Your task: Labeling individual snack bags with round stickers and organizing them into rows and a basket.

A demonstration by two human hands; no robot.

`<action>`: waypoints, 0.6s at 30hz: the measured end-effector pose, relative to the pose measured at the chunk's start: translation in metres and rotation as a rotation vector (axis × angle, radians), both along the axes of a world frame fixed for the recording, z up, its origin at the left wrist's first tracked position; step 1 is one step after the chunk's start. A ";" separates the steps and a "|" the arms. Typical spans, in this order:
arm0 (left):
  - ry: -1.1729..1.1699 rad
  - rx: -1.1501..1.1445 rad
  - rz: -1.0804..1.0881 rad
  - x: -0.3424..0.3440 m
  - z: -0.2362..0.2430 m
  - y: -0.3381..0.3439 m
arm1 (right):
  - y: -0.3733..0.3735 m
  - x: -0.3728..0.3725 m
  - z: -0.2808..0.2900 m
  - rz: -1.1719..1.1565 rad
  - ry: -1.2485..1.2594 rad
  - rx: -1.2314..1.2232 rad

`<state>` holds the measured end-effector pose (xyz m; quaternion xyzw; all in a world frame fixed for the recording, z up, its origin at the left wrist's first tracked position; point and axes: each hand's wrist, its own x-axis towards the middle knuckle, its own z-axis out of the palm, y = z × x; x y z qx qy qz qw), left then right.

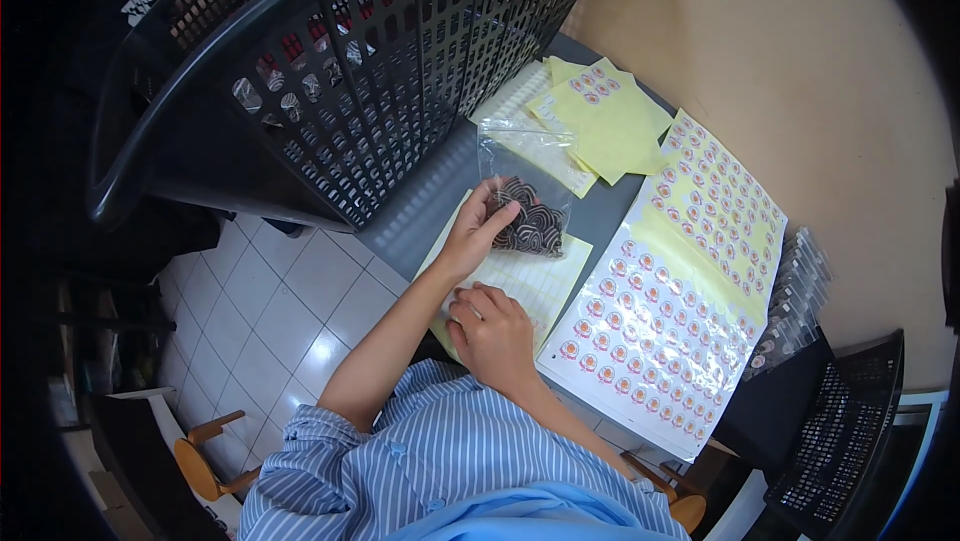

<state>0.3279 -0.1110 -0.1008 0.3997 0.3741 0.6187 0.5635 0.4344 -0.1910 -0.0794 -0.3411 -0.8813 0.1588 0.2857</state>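
Zip bag of dark swirly pieces over the grey table and pale sheet, left hand pinching it, right hand half-curled, can't tell if empty, looks like the steadying step, next move needs bag kept flat

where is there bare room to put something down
The grey tabletop has a bare strip between the large black basket and the left hand with its clear bag; a smaller gap lies between the yellow sheets and the big sticker sheet. Crowded: the far end and right side, under those sheets.
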 end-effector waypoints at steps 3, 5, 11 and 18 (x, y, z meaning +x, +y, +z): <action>0.033 0.019 -0.012 0.000 -0.001 0.001 | -0.003 -0.002 -0.003 -0.001 0.002 -0.034; 0.028 0.016 -0.020 -0.001 -0.002 0.002 | -0.006 -0.003 -0.003 -0.002 0.010 -0.059; 0.112 0.051 -0.046 -0.002 0.005 0.011 | -0.002 0.003 0.016 0.072 0.120 -0.202; 0.373 0.169 -0.098 -0.023 -0.004 0.052 | 0.007 0.015 0.020 0.074 0.290 -0.451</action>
